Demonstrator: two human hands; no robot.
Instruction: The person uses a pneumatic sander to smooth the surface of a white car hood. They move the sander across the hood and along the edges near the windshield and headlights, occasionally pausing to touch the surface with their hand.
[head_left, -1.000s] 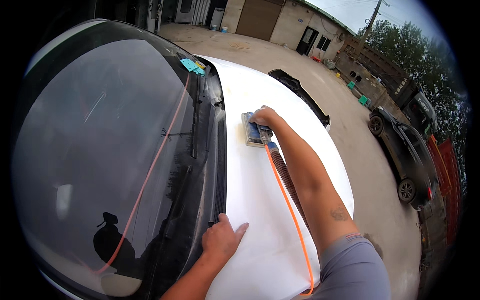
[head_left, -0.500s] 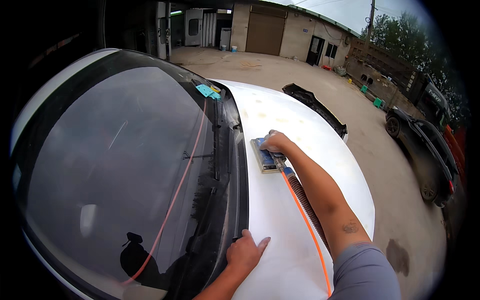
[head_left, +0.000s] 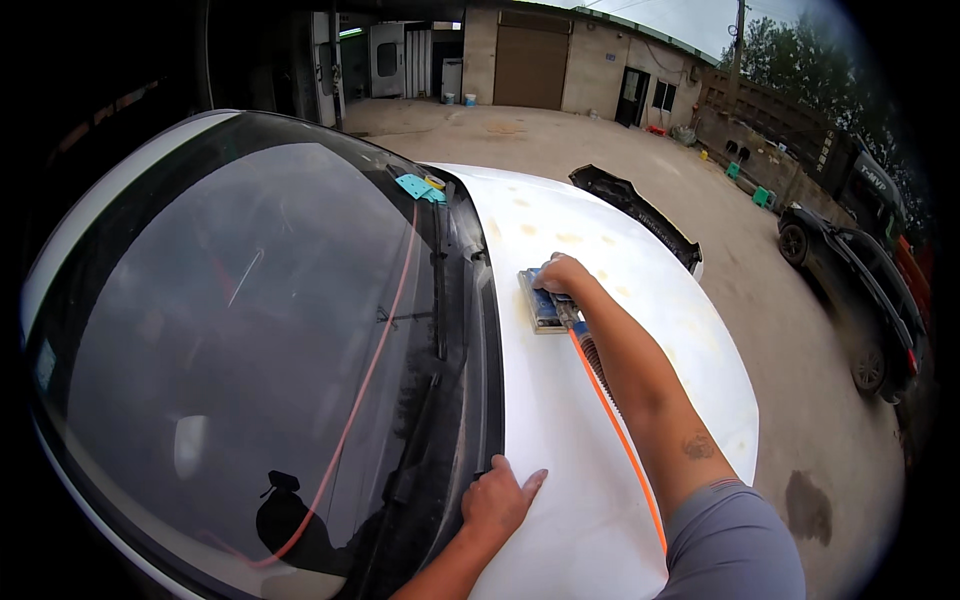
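Note:
My right hand point(head_left: 565, 277) is closed over the top of a blue rectangular sander point(head_left: 541, 308), whose pad lies flat on the white car hood point(head_left: 545, 410). From the sander's near end run an orange air hose point(head_left: 618, 425) and a ribbed dust hose point(head_left: 592, 358), partly hidden under my right forearm. My left hand point(head_left: 496, 500) rests at the hood's rear edge beside the windshield, thumb stretched out over the white surface and apart from the fingers; it holds no tool. Pale yellowish patches mark the hood beyond the sander.
Left of the hood stretches the dark windshield point(head_left: 230, 330) with wiper arms point(head_left: 440, 280) at its base. Turquoise sanding sheets point(head_left: 418, 188) and a yellow tape roll point(head_left: 434, 182) lie at its far corner. A black car part point(head_left: 635, 210) is past the hood; a dark car point(head_left: 850, 290) stands right.
My right hand and the sander have shifted slightly away and to the right on the hood. The left hand stays at the rear edge. The whole view has shifted a little.

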